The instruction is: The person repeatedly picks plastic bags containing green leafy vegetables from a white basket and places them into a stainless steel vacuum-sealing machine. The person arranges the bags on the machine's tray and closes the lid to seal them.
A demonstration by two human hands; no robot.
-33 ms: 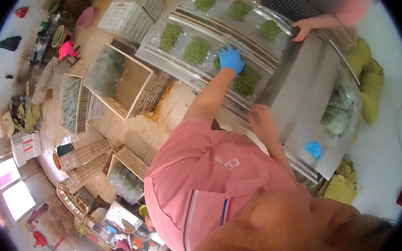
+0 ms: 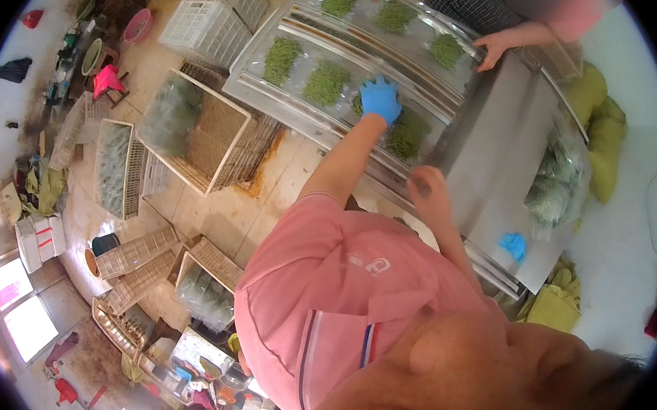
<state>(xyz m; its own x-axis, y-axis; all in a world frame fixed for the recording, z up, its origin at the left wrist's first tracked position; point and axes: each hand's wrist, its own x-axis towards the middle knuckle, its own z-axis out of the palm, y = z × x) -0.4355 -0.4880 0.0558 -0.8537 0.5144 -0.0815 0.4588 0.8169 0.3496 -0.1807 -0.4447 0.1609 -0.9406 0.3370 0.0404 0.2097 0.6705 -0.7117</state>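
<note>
My left hand (image 2: 380, 100), in a blue glove, lies with fingers spread over a clear bag of small green produce (image 2: 407, 133) on a steel packing machine's bed. Part of the bag is hidden under the palm. Two similar green-filled bags, one nearer (image 2: 326, 82) and one farther left (image 2: 282, 60), lie flat in the same row. My bare right hand (image 2: 428, 186) hovers by the machine's front edge, to the right of that row. It is blurred, and its fingers cannot be made out clearly.
Across the machine, a co-worker's hands (image 2: 493, 47) rest at a second row of bags (image 2: 393, 17). Filled bags (image 2: 554, 181) and a crumpled blue glove (image 2: 513, 245) lie on the steel surface (image 2: 486, 171) at right. Plastic crates (image 2: 210, 141) stand on the floor at left.
My right hand has shifted slightly and stays blurred. The left hand remains on the bag. The co-worker's far hand has moved a little to the left.
</note>
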